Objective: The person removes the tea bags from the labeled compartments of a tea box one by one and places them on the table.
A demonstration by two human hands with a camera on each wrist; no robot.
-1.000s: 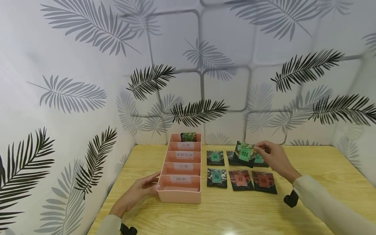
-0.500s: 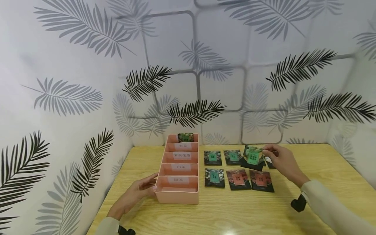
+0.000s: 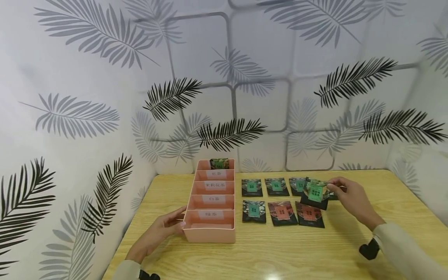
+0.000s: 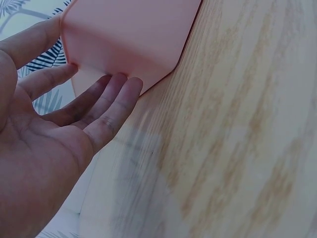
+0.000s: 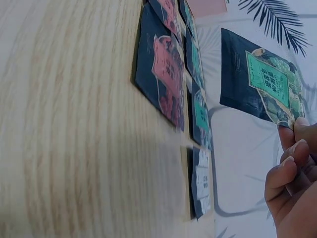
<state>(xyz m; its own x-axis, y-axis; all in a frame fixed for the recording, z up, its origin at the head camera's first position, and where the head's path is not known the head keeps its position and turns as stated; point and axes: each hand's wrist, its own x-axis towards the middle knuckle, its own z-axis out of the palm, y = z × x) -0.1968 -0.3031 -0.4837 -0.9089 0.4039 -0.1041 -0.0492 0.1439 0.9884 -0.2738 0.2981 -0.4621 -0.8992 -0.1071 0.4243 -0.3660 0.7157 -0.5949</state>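
In the head view my right hand (image 3: 353,196) pinches a black tea bag sachet (image 3: 315,194) with a green label by its upper right edge. It is held above the packets on the table. The right wrist view shows thumb and finger at the edge of the same sachet (image 5: 262,79). My left hand (image 3: 157,235) touches the left front corner of a pink divided box (image 3: 210,235), its fingertips (image 4: 131,87) resting on the side wall. One green-labelled sachet (image 3: 219,163) stands in the box's rear compartment.
Right of the box, sachets lie in two rows on the wooden table (image 3: 280,252). The front row has a teal-labelled sachet (image 3: 254,212) and two red-labelled ones (image 3: 282,213). Behind are several green-labelled sachets (image 3: 252,188), one mostly hidden. A leaf-patterned wall (image 3: 259,101) backs the table.
My right hand has moved right with the green-labelled sachet, uncovering packets of the back row. My left hand stays at the box. The head view has shifted slightly.
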